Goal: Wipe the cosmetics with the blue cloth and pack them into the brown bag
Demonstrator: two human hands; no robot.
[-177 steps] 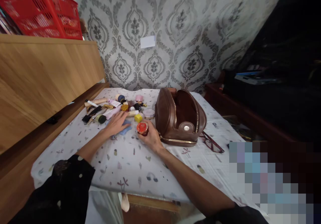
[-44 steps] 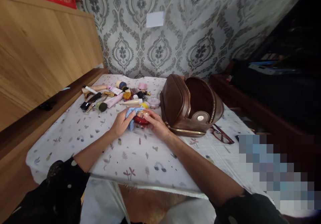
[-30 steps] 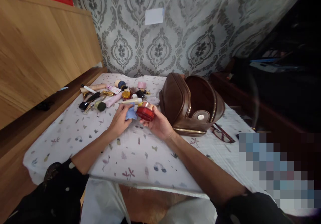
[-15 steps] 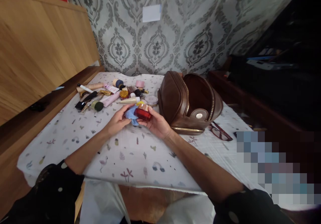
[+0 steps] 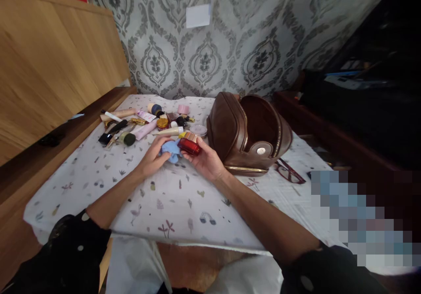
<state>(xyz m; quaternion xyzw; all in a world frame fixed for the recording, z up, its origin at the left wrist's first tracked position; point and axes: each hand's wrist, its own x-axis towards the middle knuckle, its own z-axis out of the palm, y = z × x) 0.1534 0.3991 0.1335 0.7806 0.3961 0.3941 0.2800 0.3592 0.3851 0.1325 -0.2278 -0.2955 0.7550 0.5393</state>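
Note:
My left hand [image 5: 154, 157] is closed on a crumpled blue cloth [image 5: 171, 150], thumb across it. Beside it, my right hand [image 5: 208, 160] grips a glossy dark red cosmetic container [image 5: 189, 146], whose exact kind I cannot make out. The cloth sits right by the container's left end; whether they touch is unclear. Just behind the container are a yellow item and a cream tube [image 5: 171, 131]. A round clear-lidded compact [image 5: 198, 130] lies past my right fingers. To the right stands a brown leather cosmetic bag [image 5: 226, 131], its top unzipped and gaping.
Several cosmetics, among them a pink tube [image 5: 145, 130], an amber-lidded jar [image 5: 162, 124] and a green-capped bottle [image 5: 127, 138], lie at the back left. Eyeglasses [image 5: 291, 173] rest right of the bag. A wooden cabinet [image 5: 62, 52] borders the left; patterned wall stands behind.
My left hand has drawn the blue cloth slightly left, away from the red container. The right hand keeps its grip, with the container turned a little.

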